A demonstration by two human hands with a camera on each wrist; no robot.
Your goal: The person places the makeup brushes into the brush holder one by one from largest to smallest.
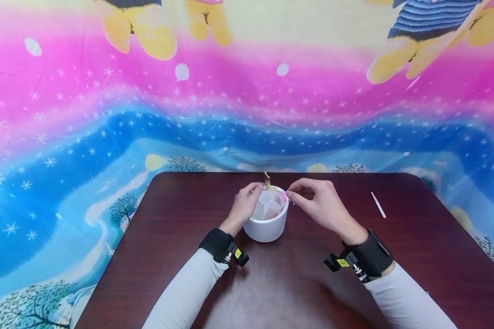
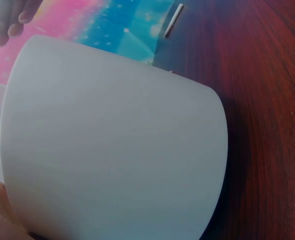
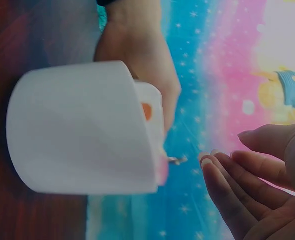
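A white round organizer (image 1: 265,230), divided into compartments round a central ring, stands on the table. At its left rim, my left hand (image 1: 245,201) grips the edge; its fingertips are partly hidden. A small gold-coloured piece (image 1: 267,179) sticks up from the back compartments. Something pink (image 1: 283,197) lies by the right rim, and an orange patch (image 3: 147,111) shows on a white piece inside. My right hand (image 1: 323,201) hovers just beside the right rim. In the right wrist view its fingers (image 3: 227,185) are loosely bent, apart from the organizer, with nothing seen between them.
A slim white pen-like stick (image 1: 378,204) lies on the right part of the dark red-brown table (image 1: 181,214). Behind the table hangs a colourful printed cloth (image 1: 247,105). Both wrists wear black straps (image 1: 370,253) with small cameras.
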